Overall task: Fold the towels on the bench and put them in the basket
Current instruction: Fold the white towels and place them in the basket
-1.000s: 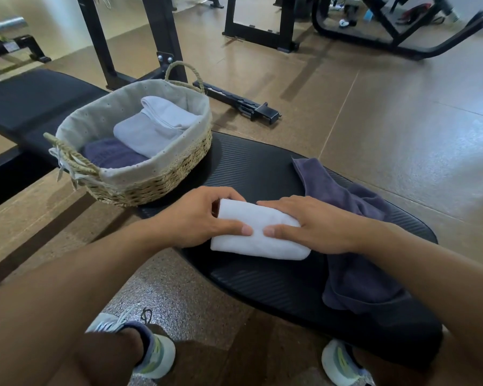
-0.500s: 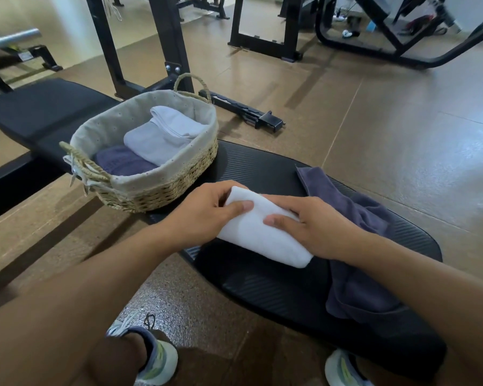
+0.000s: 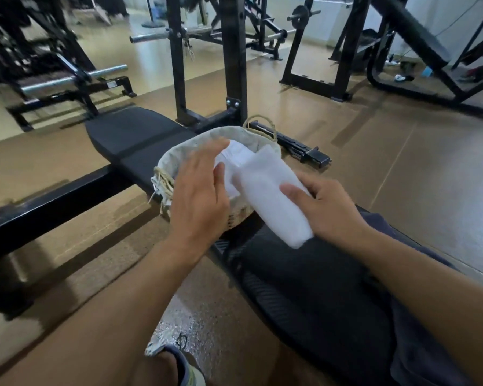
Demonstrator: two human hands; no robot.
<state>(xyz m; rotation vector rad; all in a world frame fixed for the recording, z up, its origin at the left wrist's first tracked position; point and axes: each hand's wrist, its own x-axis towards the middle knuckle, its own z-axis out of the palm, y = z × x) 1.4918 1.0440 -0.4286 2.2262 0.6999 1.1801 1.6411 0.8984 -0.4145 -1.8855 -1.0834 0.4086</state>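
My right hand [image 3: 326, 210] grips the folded white towel [image 3: 271, 196] and holds it up over the near rim of the woven basket [image 3: 168, 174]. My left hand [image 3: 198, 199] hovers over the basket with its fingers spread and straight, beside the towel's left edge. Its fingertips reach another pale folded towel [image 3: 234, 154] inside the basket. The basket stands on the black bench [image 3: 304, 280]. A purple towel [image 3: 418, 344] lies unfolded on the bench under my right forearm.
Black gym racks [image 3: 234, 65] and barbells stand behind the basket. A flat black bench pad [image 3: 129, 132] stretches to the left. Brown floor surrounds the bench, and my shoe [image 3: 184, 366] shows below.
The white towel has been lifted off the bench and carried up to the basket. My left hand let go of it and opened above the basket. The camera has tilted upward.
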